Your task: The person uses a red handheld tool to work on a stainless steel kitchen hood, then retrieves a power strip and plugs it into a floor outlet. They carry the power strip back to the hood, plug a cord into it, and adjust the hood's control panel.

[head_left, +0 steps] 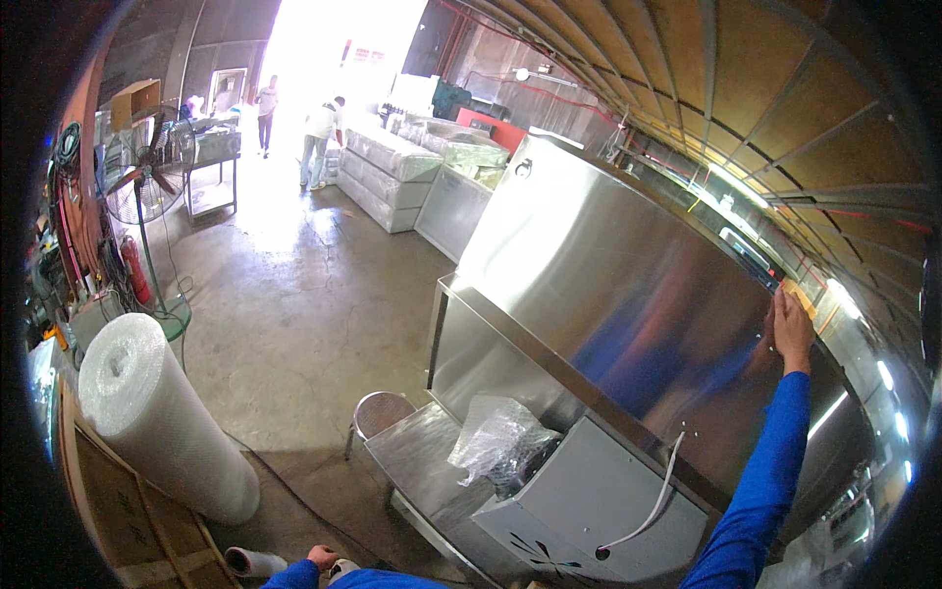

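My right hand (pixel 792 332) is raised at the far right, fingers stretched up against the top edge of a large, shiny stainless steel cabinet (pixel 628 294). A small yellowish-brown piece (pixel 803 297) shows just behind the fingertips; whether they touch it is unclear. Low in the view, my left hand (pixel 322 557) is curled near my body, and what it may hold is hidden. Beside it lies a white roll (pixel 253 562) with a hollow core. Below the cabinet sits a grey metal box (pixel 599 501) with a white cable (pixel 671 481) coming out of a hole.
Crumpled clear plastic wrap (pixel 500 437) lies on a steel shelf (pixel 417 447) by a round stool (pixel 383 412). At left stand a large bubble wrap roll (pixel 162 412) and a pedestal fan (pixel 145 177). Wrapped units (pixel 392 167) and two people (pixel 319 133) are near the bright doorway.
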The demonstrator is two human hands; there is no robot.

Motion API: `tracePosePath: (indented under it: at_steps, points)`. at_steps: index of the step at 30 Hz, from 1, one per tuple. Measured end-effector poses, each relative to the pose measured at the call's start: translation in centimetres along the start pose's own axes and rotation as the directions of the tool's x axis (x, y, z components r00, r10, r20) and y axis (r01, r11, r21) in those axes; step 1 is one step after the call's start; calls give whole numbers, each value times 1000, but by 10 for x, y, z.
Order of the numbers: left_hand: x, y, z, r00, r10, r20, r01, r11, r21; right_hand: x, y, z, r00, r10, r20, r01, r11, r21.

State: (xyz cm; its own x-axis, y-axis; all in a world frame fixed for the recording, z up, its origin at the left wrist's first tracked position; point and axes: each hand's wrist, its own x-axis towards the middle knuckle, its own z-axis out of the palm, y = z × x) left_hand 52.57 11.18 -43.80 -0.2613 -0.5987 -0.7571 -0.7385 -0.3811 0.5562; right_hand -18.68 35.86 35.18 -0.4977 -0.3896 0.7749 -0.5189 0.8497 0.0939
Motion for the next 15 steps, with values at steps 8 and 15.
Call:
tracePosePath:
  at_steps: [8, 15]
  points:
    - [21, -50, 16, 991, 99, 87, -99, 995, 2, -6, -3, 3, 997, -15, -77, 13, 1000, -26]
    - [28, -49, 13, 1000, 30, 3, -30, 999, 21, -2, -6, 2, 997, 68, -24, -69, 997, -37]
